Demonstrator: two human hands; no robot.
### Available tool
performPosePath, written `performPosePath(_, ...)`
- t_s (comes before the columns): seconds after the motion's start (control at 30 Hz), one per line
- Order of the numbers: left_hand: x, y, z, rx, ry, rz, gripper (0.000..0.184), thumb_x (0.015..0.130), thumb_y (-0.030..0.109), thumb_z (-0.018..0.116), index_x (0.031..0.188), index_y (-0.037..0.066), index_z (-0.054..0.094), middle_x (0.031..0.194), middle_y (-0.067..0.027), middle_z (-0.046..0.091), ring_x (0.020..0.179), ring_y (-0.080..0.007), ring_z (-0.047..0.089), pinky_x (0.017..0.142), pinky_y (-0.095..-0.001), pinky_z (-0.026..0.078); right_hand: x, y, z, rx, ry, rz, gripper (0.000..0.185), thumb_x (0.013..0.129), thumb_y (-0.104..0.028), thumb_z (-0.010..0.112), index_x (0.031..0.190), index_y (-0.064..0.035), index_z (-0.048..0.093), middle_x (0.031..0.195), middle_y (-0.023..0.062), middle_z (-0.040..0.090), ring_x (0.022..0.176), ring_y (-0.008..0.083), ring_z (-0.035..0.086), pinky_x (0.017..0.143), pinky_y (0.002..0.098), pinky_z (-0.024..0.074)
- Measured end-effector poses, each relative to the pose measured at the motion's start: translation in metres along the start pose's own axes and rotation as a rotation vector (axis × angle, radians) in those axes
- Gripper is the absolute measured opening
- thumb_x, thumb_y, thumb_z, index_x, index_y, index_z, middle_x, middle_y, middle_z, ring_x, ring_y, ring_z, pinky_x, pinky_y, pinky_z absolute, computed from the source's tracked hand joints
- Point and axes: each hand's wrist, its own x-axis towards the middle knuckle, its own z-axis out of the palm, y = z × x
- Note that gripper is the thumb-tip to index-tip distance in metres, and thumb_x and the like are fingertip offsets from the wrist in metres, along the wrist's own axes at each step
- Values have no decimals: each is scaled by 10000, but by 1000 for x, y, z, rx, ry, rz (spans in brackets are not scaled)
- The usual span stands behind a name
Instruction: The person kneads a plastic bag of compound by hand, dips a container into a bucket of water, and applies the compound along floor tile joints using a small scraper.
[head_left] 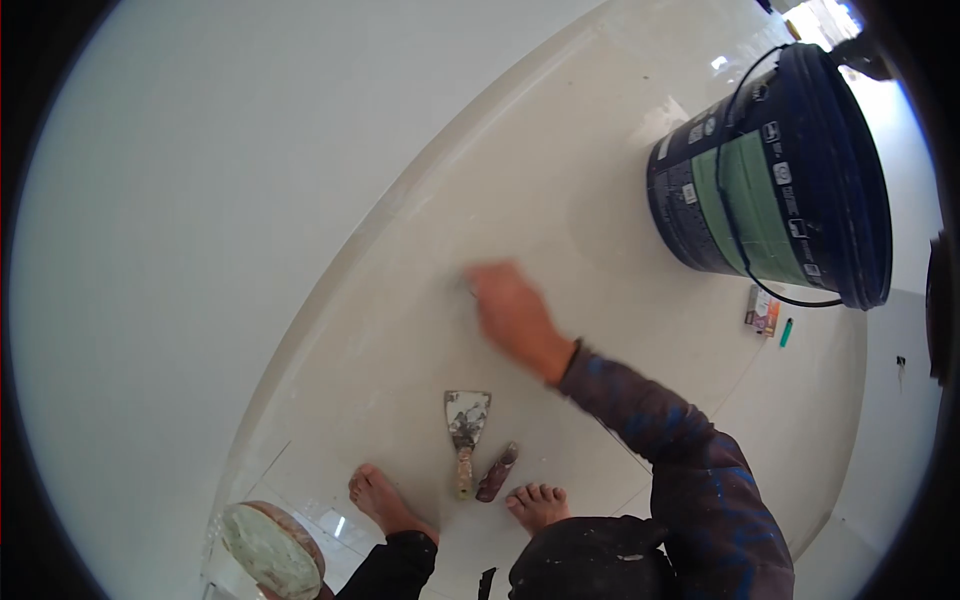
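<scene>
My right hand (515, 318) reaches out over the pale tiled floor, blurred by motion. Its fingers are drawn together, and a small greyish bit shows at the fingertips, too smeared to name. At the lower left, a round bowl (262, 548) smeared with whitish paste is tilted toward the camera. What shows of my left hand (268, 592) is a sliver beneath the bowl, gripping it; most of the fingers are hidden. A putty knife (467, 420) with a stained blade lies on the floor between my feet. Beside it lies a short tool with a dark reddish handle (495, 475).
A large dark blue bucket (690, 190) with a green label and wire handle stands at the upper right. Near it lie a small box (762, 310) and a green lighter-like object (787, 332). The white wall (250, 180) meets the floor (600, 270) along the left.
</scene>
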Motion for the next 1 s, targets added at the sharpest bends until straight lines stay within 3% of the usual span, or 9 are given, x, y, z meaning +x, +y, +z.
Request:
performPosePath(0.13, -7, 1, -17, 26, 189, -11, 278, 1031, 456, 426, 944, 219, 543, 868, 0, 513, 789, -190, 498, 801, -400, 395, 83, 67, -56, -267, 432, -39, 327, 813, 50, 540, 1119, -20, 633, 1035, 168, 654, 1012, 366, 590, 845, 449, 535)
performPosePath(0.27, -9, 2, -22, 50, 259, -28, 300, 1020, 477, 437, 885, 224, 524, 814, 14, 487, 750, -189, 472, 768, -395, 377, 73, 76, -32, -310, 308, -93, 384, 777, 51, 557, 1152, 5, 622, 1051, 174, 647, 1021, 365, 589, 853, 441, 537)
performPosePath(0.43, -9, 5, -20, 80, 289, -44, 339, 1006, 503, 450, 811, 230, 502, 746, 31, 454, 701, -188, 440, 728, -389, 355, -23, -21, -6, -3, -81, -259, 438, 760, 56, 559, 1192, -2, 601, 1122, 175, 625, 1051, 362, 585, 876, 446, 532)
performPosePath(0.53, -12, 9, -19, 96, 298, -43, 368, 997, 519, 458, 767, 234, 488, 705, 41, 435, 672, -187, 420, 703, -385, 342, -5, 2, 0, 10, -35, -75, 425, 786, 109, 558, 1188, -16, 618, 1096, 170, 653, 1059, 362, 600, 887, 439, 529)
performPosePath(0.57, -13, 9, -12, 99, 320, -28, 378, 994, 525, 460, 753, 235, 483, 692, 45, 428, 662, -187, 414, 695, -384, 338, 17, 12, -6, 22, 64, -113, 399, 801, 104, 557, 1179, -9, 621, 1100, 167, 657, 1064, 360, 595, 890, 437, 525)
performPosePath(0.7, -10, 8, -17, 105, 332, -59, 338, 1002, 509, 449, 891, 191, 478, 844, -4, 441, 791, -229, 431, 780, -419, 350, 71, 39, -10, -72, 166, -265, 377, 789, 74, 559, 1156, 13, 619, 1114, 154, 651, 1060, 354, 586, 915, 425, 515)
performPosePath(0.83, -5, 15, -4, 117, 352, -47, 349, 1009, 492, 438, 1030, 146, 473, 996, -53, 454, 920, -271, 448, 865, -454, 362, -17, 12, -14, -97, -50, -347, 530, 758, 69, 597, 1277, -38, 597, 1105, 174, 645, 1089, 361, 601, 1002, 447, 508)
performPosePath(0.93, 1, 32, 22, 141, 365, -49, 388, 1015, 480, 429, 1134, 113, 469, 1110, -90, 464, 1017, -303, 461, 929, -480, 371, -64, 1, -31, -5, -203, -316, 529, 779, 82, 580, 1297, -24, 592, 1138, 187, 639, 1099, 382, 603, 973, 459, 515)
performPosePath(1.0, 8, 53, 49, 189, 387, -43, 426, 1018, 472, 423, 1203, 91, 467, 1186, -114, 471, 1081, -324, 470, 971, -498, 377, -70, 0, -38, 179, -184, -43, 428, 852, 65, 582, 1273, -4, 609, 1073, 132, 669, 971, 276, 653, 862, 392, 540)
